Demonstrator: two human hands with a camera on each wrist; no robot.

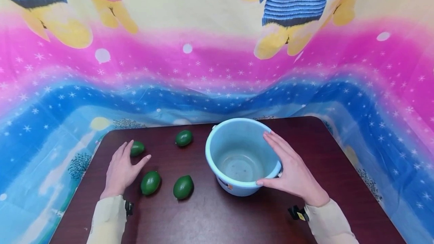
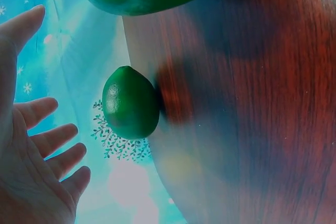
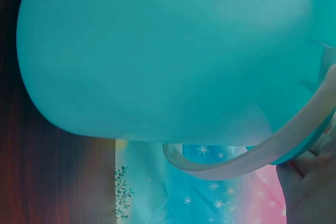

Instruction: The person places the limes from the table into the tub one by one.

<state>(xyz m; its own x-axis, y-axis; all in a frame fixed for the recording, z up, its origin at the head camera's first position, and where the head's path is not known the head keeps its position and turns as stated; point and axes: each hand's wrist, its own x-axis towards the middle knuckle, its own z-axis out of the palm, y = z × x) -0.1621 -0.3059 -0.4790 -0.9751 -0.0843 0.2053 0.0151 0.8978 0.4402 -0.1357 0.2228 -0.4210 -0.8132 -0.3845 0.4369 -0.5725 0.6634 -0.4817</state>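
Observation:
My left hand (image 1: 120,168) is spread beside a green lime (image 1: 137,148) at the table's far left, partly covering it in the head view. In the left wrist view, a gap separates the fingers from that lime (image 2: 131,103). Nearer the body lies a second lime (image 1: 150,183), close to the left thumb. A light blue bucket (image 1: 242,188) stands upright right of the table's middle, its visible floor bare. My right hand (image 1: 295,168) holds the bucket's right rim, thumb at the near side and fingers farther back. The bucket's pale handle (image 3: 226,169) hangs down beside that hand.
Another lime (image 1: 183,187) lies left of the bucket, and one more lime (image 1: 184,138) lies farther back. The dark wooden table (image 1: 190,221) has rounded far corners. A printed cloth (image 1: 190,74) hangs behind it and along both sides.

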